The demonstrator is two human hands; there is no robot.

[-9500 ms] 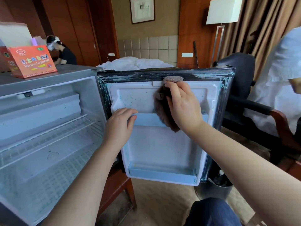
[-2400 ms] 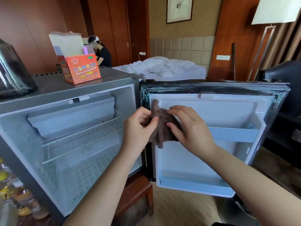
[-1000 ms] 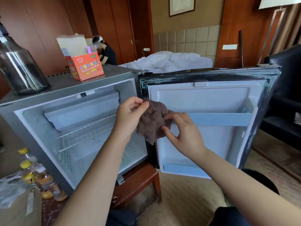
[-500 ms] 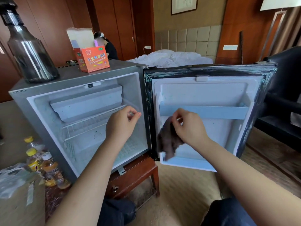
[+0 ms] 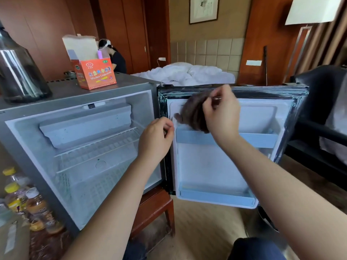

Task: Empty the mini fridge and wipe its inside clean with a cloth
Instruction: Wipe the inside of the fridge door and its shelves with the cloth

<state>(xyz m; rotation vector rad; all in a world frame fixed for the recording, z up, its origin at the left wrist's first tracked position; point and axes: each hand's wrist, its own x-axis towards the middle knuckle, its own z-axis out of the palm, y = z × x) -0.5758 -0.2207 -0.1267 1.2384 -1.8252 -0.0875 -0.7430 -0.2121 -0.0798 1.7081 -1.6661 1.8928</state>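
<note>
Head view showed your right hand (image 5: 221, 113) clutching the brown cloth (image 5: 193, 113) against the inner liner of the open door (image 5: 216, 166), at its upper hinge-side corner, just above the door shelf (image 5: 253, 139). Your left hand (image 5: 155, 137) sat curled at the door's hinge edge; whether it held that edge I cannot tell. The mini fridge (image 5: 75, 102) stood open, an orange box (image 5: 93, 74) on its top.

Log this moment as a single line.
stage: door wipe | right hand: holds cloth at upper door | left hand: at hinge edge, grip unclear | fridge cavity: empty
</note>
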